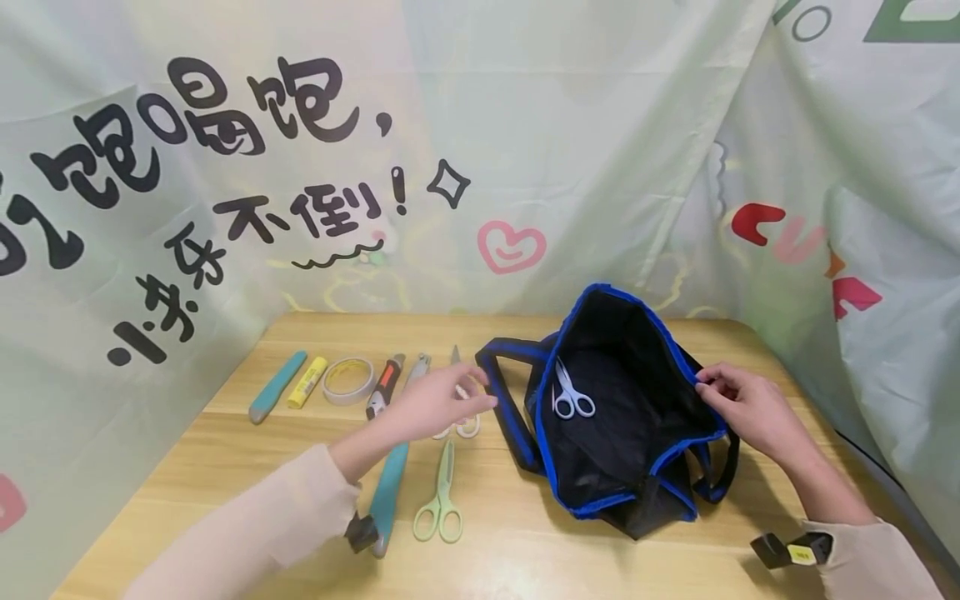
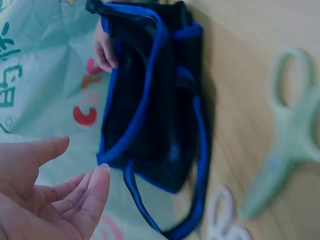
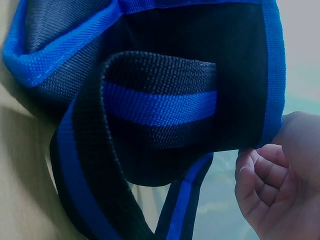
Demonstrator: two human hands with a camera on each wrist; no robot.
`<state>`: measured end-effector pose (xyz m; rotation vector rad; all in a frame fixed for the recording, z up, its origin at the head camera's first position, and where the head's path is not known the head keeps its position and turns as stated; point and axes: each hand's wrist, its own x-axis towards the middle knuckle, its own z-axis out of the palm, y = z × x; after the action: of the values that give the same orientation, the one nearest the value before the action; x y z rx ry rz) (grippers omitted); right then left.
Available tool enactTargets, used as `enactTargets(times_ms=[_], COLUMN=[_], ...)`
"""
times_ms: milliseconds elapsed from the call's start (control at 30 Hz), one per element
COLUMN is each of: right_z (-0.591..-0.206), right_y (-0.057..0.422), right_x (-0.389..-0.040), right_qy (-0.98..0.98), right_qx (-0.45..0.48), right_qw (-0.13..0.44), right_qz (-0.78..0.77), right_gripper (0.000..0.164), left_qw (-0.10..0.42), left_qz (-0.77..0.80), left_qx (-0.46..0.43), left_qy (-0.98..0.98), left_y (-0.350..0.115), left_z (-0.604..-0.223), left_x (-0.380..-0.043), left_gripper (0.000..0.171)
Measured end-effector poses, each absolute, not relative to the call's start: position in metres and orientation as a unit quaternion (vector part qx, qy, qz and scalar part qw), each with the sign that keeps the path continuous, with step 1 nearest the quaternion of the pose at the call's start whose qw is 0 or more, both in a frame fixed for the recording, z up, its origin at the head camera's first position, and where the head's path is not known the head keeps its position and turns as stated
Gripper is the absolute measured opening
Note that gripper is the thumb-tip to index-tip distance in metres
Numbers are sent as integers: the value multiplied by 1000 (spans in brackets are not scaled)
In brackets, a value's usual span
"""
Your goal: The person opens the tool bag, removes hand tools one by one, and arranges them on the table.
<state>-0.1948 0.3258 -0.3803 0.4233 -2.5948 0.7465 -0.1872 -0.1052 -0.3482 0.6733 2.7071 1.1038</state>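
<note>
A black tool bag (image 1: 622,417) with blue edging stands with its mouth toward me on the right of the table. Inside it lies a pair of scissors with pale handles (image 1: 575,403). My right hand (image 1: 753,408) pinches the bag's blue rim on the right side, thumb against fingers; the right wrist view shows this grip (image 3: 265,180) beside the striped strap (image 3: 160,100). My left hand (image 1: 435,400) hovers left of the bag's handle, its fingers loosely spread and holding nothing (image 2: 60,195). Beneath it are white-handled scissors (image 1: 468,423), partly covered.
Along the left lie a teal-handled tool (image 1: 277,387), a yellow glue stick (image 1: 307,382), a tape roll (image 1: 348,382) and a utility knife (image 1: 386,386). A longer teal-handled tool (image 1: 390,492) and green scissors (image 1: 440,504) lie nearer me. Printed cloth (image 1: 600,150) hangs behind.
</note>
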Motion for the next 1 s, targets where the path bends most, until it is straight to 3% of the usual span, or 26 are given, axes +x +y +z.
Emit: enactTargets(times_ms=[167, 567, 1000], right_z=[-381, -380, -380], right_y=[326, 327, 326], right_x=[-194, -193, -192], right_qy=[-929, -930, -930], right_qx=[152, 155, 151], right_qw=[205, 210, 206], right_qz=[268, 259, 264], right_gripper=[5, 6, 8], left_qw=[58, 25, 14], left_qz=[379, 332, 382], left_qx=[249, 280, 226], left_qy=[889, 900, 896], left_y=[-73, 6, 66], left_z=[-341, -331, -370], left_x=[-195, -218, -245], left_gripper=[37, 39, 42])
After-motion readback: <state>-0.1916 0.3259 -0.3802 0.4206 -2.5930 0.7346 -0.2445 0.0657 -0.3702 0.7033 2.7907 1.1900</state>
